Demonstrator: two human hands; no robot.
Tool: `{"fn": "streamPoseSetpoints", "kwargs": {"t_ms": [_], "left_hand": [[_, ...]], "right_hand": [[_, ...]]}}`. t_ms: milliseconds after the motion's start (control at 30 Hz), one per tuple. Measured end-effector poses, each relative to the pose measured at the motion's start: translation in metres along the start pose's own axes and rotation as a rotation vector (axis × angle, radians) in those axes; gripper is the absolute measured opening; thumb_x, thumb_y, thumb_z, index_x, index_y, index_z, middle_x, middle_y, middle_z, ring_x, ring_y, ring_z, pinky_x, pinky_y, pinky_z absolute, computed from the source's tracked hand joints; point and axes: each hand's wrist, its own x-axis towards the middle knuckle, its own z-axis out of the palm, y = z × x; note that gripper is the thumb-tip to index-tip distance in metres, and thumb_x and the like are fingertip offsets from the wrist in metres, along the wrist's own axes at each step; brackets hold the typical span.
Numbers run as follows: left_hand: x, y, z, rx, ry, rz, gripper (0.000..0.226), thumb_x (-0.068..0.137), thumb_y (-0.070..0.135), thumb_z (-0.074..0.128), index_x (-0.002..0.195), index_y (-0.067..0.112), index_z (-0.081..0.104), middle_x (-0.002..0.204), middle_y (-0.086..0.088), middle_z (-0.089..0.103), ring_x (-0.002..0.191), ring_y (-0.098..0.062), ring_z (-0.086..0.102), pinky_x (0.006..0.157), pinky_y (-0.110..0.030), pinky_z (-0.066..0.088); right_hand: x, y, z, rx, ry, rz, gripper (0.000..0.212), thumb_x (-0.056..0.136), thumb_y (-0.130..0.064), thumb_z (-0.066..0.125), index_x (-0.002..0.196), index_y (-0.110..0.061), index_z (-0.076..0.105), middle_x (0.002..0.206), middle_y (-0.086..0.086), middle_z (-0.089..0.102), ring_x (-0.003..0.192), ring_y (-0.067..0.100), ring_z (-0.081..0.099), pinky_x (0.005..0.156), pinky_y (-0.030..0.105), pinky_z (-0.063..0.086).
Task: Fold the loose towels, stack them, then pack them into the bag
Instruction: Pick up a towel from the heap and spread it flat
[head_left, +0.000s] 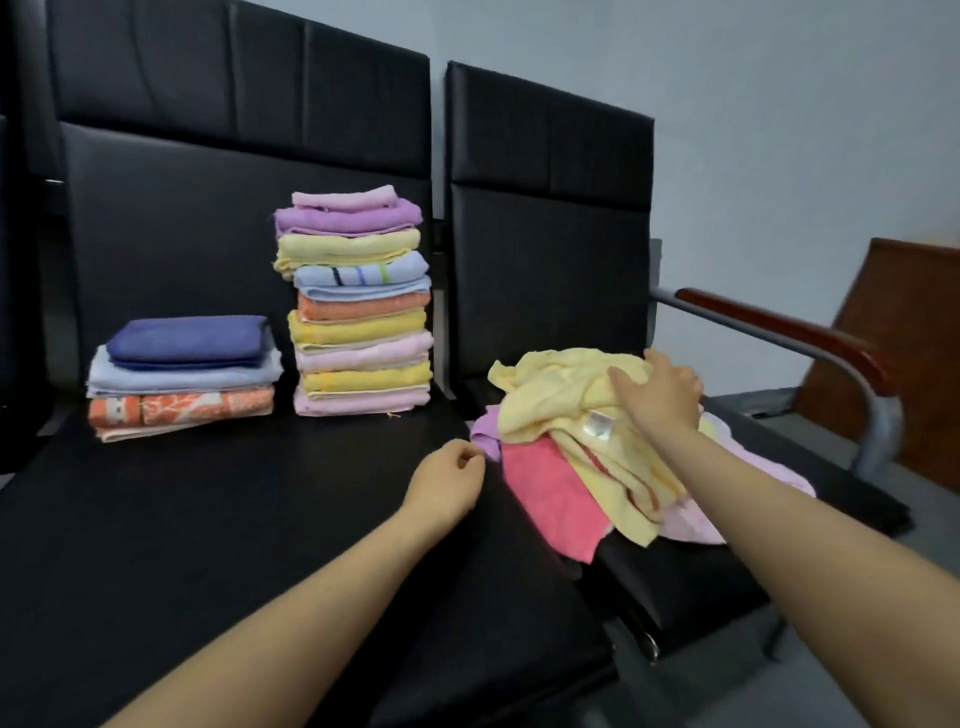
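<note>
A heap of loose towels lies on the right black seat, with a pale yellow towel on top, a pink towel below it and a lilac one peeking out at the left. My right hand rests on top of the yellow towel, its fingers curling into the cloth. My left hand hovers over the seat just left of the heap, fingers loosely curled and holding nothing. A tall stack of folded towels stands on the middle seat. A shorter folded stack, topped by a dark blue towel, sits further left.
The black padded seats form one row with tall backrests. A metal armrest with a red-brown wooden top bounds the right seat. A brown wooden panel stands at the far right. No bag is in view.
</note>
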Motion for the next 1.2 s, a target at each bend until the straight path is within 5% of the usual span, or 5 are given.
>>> {"fn": "streamPoseSetpoints", "kwargs": {"t_ms": [133, 300, 700, 933, 1200], "left_hand": [[0.021, 0.001, 0.030, -0.064, 0.065, 0.031, 0.018, 0.098, 0.027, 0.045, 0.111, 0.020, 0.056, 0.096, 0.001, 0.064, 0.079, -0.016, 0.065, 0.083, -0.042, 0.056], [0.039, 0.012, 0.053, 0.133, 0.033, 0.019, 0.031, 0.099, 0.036, 0.042, 0.123, 0.022, 0.056, 0.098, 0.006, 0.063, 0.087, -0.016, 0.060, 0.076, -0.029, 0.044], [-0.013, 0.119, -0.031, -0.463, 0.124, 0.071, 0.017, 0.101, 0.025, 0.040, 0.099, 0.020, 0.056, 0.096, -0.005, 0.058, 0.083, -0.019, 0.056, 0.074, -0.035, 0.048], [-0.077, 0.184, -0.151, -0.820, 0.189, 0.147, 0.041, 0.101, 0.047, 0.036, 0.120, 0.018, 0.058, 0.107, -0.006, 0.063, 0.095, -0.019, 0.061, 0.080, -0.040, 0.053], [-0.125, 0.193, -0.250, -0.828, 0.183, 0.364, 0.066, 0.087, 0.070, 0.044, 0.125, 0.020, 0.064, 0.118, -0.005, 0.070, 0.111, -0.023, 0.065, 0.097, -0.041, 0.049]], "right_hand": [[0.034, 0.025, 0.029, 0.034, -0.244, 0.021, 0.062, 0.090, -0.056, 0.051, 0.143, -0.025, 0.042, 0.148, 0.013, 0.038, 0.135, 0.035, 0.036, 0.112, 0.048, 0.030], [0.029, 0.026, 0.021, 0.427, -0.070, 0.057, 0.037, 0.099, -0.039, 0.047, 0.128, -0.017, 0.052, 0.117, 0.001, 0.057, 0.112, 0.023, 0.052, 0.091, 0.034, 0.041], [0.018, -0.152, -0.187, 1.411, -0.041, 0.116, 0.026, 0.096, -0.032, 0.059, 0.114, -0.013, 0.055, 0.100, 0.007, 0.066, 0.091, 0.024, 0.066, 0.084, 0.041, 0.057], [-0.045, -0.289, -0.228, 1.560, -0.243, -0.098, 0.034, 0.098, -0.028, 0.055, 0.124, -0.006, 0.057, 0.110, 0.012, 0.068, 0.088, 0.024, 0.068, 0.070, 0.033, 0.057], [-0.120, -0.354, -0.161, 1.284, -0.334, -0.175, 0.015, 0.091, -0.028, 0.061, 0.097, -0.014, 0.060, 0.106, 0.009, 0.067, 0.097, 0.025, 0.065, 0.091, 0.041, 0.054]]}}
